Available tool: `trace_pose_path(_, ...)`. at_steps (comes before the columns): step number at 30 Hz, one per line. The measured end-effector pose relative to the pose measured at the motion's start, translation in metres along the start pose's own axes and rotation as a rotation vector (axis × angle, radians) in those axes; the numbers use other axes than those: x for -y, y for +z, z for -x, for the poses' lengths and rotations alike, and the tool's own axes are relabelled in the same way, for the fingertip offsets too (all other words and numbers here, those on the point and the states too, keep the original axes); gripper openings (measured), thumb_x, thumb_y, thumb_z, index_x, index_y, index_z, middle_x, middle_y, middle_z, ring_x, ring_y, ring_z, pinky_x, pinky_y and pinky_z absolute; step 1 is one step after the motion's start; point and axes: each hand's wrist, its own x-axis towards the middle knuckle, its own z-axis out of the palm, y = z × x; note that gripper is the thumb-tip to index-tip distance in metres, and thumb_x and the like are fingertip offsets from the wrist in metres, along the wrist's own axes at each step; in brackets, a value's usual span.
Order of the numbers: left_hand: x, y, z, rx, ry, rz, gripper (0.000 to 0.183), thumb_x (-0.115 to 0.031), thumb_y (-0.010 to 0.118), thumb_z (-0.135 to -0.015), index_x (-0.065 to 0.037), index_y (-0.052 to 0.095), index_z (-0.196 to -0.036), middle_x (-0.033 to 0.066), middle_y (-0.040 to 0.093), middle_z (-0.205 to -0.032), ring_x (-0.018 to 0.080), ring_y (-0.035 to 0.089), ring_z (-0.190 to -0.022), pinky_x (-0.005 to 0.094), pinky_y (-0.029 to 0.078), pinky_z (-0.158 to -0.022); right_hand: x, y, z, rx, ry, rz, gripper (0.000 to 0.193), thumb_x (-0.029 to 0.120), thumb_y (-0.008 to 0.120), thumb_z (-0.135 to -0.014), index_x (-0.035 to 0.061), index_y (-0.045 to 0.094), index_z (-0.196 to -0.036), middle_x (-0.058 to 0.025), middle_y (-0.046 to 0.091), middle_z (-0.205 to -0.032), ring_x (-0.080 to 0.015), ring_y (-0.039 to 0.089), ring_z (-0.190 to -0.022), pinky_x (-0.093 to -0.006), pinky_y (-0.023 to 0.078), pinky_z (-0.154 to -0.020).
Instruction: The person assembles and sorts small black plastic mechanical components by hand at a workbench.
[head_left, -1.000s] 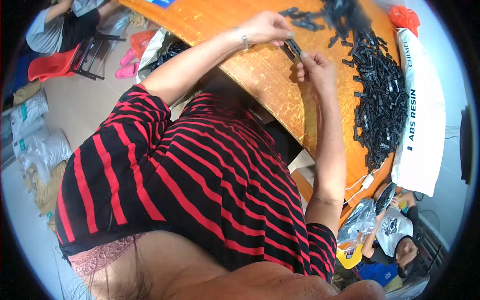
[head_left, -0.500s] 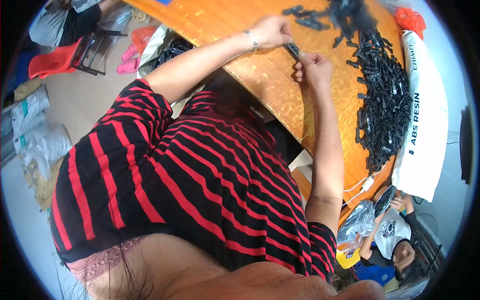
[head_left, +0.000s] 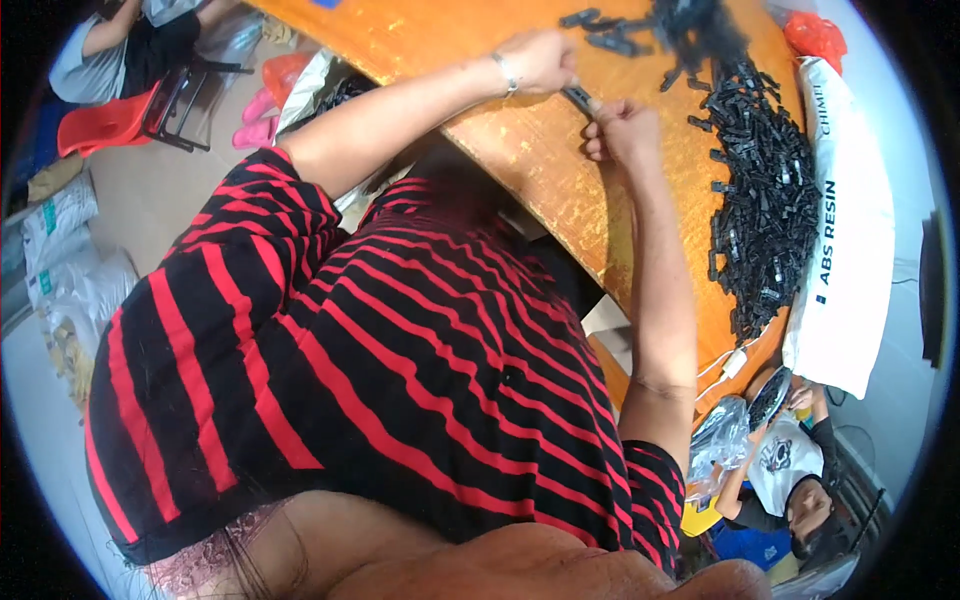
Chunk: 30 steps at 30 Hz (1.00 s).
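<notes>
A small, narrow black plastic part (head_left: 581,100) is stretched between my two hands above the table. My left hand (head_left: 541,62) pinches its far end, with a bracelet at the wrist. Its near end sits in the fingers of my right hand (head_left: 626,132), which are curled closed. Fine detail of the part is too small to make out. To the right of my right hand lies a large heap of similar black plastic parts (head_left: 762,200). A few loose black parts (head_left: 612,38) lie beyond my hands.
The orange wooden table (head_left: 540,170) has its edge in front of me. A white printed sack (head_left: 850,240) borders the heap, with a red plastic bag (head_left: 815,36) behind. A white cable (head_left: 733,362) lies at the near right corner. Other people sit at right and far left, near a red chair (head_left: 105,122).
Both hands keep their hold on the black part and have barely shifted. My body leans slightly, and the view has moved a little.
</notes>
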Motion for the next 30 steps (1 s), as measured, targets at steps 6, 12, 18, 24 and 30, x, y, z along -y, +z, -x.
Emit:
trace_pose_path(6,0.017,0.011,0.024,0.132,0.144,0.352,0.026,-0.029,0.072,-0.094,-0.004,0.066,-0.095,0.0007,0.065,-0.081,0.0113,0.06,-0.075,0.0286,0.049,-0.066,-0.011,0.005,0.04,-0.053,-0.267,-0.041,0.017,0.009,0.064,-0.098,-0.0005,0.053,-0.091,-0.0075,0.062,-0.06,-0.0134,0.056,-0.041,-0.0282,0.044,-0.037)
trace_pose_path(12,0.007,-0.039,0.094,0.346,-0.029,0.603,0.028,-0.036,0.065,-0.098,-0.008,0.065,-0.097,-0.0049,0.055,-0.075,0.0053,0.048,-0.067,0.0225,0.035,-0.057,-0.02,-0.024,0.088,0.064,-0.316,-0.011,0.015,0.012,0.064,-0.098,-0.0015,0.059,-0.096,-0.0084,0.066,-0.07,-0.012,0.059,-0.048,-0.0275,0.048,-0.045)
trace_pose_path(18,0.109,-0.151,0.19,0.243,-0.306,0.309,0.026,-0.023,0.077,-0.089,-0.002,0.069,-0.103,-0.0003,0.065,-0.088,0.011,0.059,-0.083,0.0271,0.049,-0.079,-0.094,-0.158,0.12,-0.791,-0.392,0.856,0.014,0.016,0.071,-0.089,0.0064,0.071,-0.099,-0.0147,0.07,-0.096,-0.0336,0.069,-0.088,-0.0415,0.055,-0.08)
trace_pose_path(24,0.127,-0.162,0.215,0.222,-0.379,0.061,0.029,-0.015,0.075,-0.087,-0.001,0.069,-0.113,0.0019,0.068,-0.1,0.0125,0.059,-0.093,0.0311,0.049,-0.087,-0.109,-0.187,0.105,-0.862,-0.231,1.099,0.03,0.026,0.074,-0.089,0.0093,0.067,-0.113,-0.0176,0.064,-0.115,-0.0385,0.068,-0.093,-0.047,0.055,-0.081)
trace_pose_path(30,0.069,-0.126,0.153,0.268,-0.195,0.185,0.026,-0.018,0.071,-0.094,0.002,0.066,-0.11,-0.0012,0.063,-0.093,0.0081,0.057,-0.088,0.0265,0.049,-0.082,-0.085,-0.161,0.062,-0.74,-0.355,0.866,0.03,0.025,0.075,-0.088,0.0024,0.07,-0.107,-0.0161,0.072,-0.088,-0.0323,0.07,-0.083,-0.041,0.055,-0.075)
